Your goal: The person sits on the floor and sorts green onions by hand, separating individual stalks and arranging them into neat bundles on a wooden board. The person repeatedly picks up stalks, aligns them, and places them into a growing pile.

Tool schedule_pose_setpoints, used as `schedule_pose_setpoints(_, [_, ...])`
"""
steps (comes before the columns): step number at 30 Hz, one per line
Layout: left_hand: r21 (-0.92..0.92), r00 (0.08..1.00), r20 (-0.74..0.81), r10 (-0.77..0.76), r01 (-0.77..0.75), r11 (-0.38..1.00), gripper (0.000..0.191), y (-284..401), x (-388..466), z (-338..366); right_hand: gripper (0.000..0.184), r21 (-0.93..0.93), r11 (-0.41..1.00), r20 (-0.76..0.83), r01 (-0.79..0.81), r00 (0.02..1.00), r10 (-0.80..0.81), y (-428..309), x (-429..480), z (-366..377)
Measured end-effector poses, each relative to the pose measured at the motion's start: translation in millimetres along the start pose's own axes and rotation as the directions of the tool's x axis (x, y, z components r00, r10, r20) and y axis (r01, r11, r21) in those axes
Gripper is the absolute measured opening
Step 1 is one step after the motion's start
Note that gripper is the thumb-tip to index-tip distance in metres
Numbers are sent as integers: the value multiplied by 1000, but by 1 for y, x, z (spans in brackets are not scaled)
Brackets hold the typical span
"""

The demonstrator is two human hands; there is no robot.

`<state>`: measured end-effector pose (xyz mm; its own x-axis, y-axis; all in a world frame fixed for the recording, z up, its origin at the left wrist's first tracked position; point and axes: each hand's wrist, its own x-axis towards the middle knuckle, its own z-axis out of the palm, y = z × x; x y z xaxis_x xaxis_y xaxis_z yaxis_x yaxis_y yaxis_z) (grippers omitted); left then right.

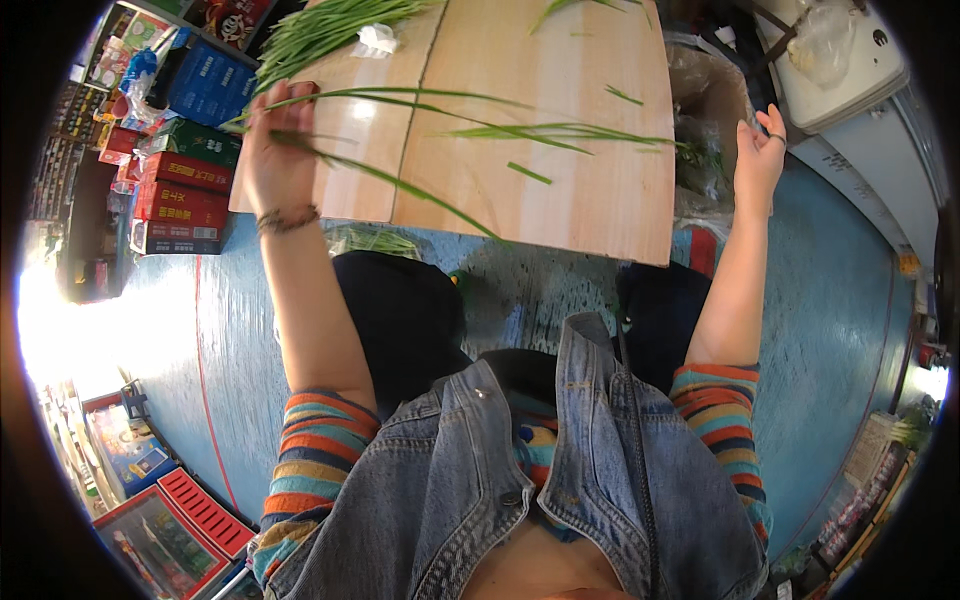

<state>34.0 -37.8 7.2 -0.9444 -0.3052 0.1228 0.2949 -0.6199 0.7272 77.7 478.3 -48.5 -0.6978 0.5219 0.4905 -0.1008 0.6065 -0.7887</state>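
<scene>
My left hand (pixel 282 142) is at the left edge of a wooden tabletop (pixel 480 195), by the ends of several long green leafy stalks (pixel 420 192); whether it grips them I cannot tell. A small dark reddish object shows at its fingertips. My right hand (pixel 760 154), with a ring on one finger, is raised beyond the table's right edge, fingers curled, with nothing seen in it. A big bundle of green stalks (pixel 330 34) lies at the far left of the table, beside a crumpled white scrap (pixel 375 40). More thin stalks (pixel 570 133) and short cut pieces (pixel 529 173) lie on the table.
A plastic-lined box (pixel 709 97) with greens stands right of the table. Stacked red cartons (pixel 184 195) and a blue carton (pixel 210 81) stand on the left. A bag of greens (pixel 375 241) is below the near edge. A white appliance (pixel 840 71) stands at the far right.
</scene>
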Motion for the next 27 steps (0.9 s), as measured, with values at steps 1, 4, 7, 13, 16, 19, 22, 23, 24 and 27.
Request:
schedule_pose_setpoints(1, [45, 994, 64, 92, -95, 994, 23, 26, -10, 11, 51, 26, 1000, 9, -7, 1000, 6, -3, 0, 2])
schedule_pose_setpoints(4, [330, 883, 80, 463, -462, 823, 28, 100, -29, 65, 50, 95, 995, 72, -29, 997, 22, -17, -9, 11])
schedule_pose_setpoints(7, [470, 622, 418, 662, -772, 429, 29, 159, -31, 106, 49, 147, 989, 158, -24, 987, 1, -40, -20, 23])
schedule_pose_setpoints(13, [514, 511, 804, 304, -854, 75, 15, 97, 96, 121, 48, 103, 994, 222, -21, 975, -3, -50, -30, 34])
schedule_pose_setpoints(16, [358, 515, 851, -107, -715, -600, 24, 53, 163, 108, 48, 117, 993, 280, 1, 959, -34, -43, -28, 42])
schedule_pose_setpoints(19, [390, 677, 686, -268, -653, -649, 26, -11, 199, 78, 47, 134, 991, 293, 17, 954, -57, -36, -27, 40])
schedule_pose_setpoints(22, [203, 390, 838, -381, -872, -446, 27, -69, 191, 60, 47, 189, 982, 271, 6, 961, -58, -31, -23, 37])
schedule_pose_setpoints(23, [265, 450, 771, -451, -870, -415, 27, -85, 166, 66, 47, 191, 982, 256, -1, 966, -48, -27, -21, 34])
schedule_pose_setpoints(24, [263, 441, 751, -491, -882, -391, 24, -96, 135, 75, 46, 193, 981, 239, -5, 970, -42, -27, -19, 31])
schedule_pose_setpoints(27, [433, 346, 673, -654, -901, -31, 23, -102, 64, 72, 42, 260, 965, 154, -36, 988, -4, -29, -16, 23])
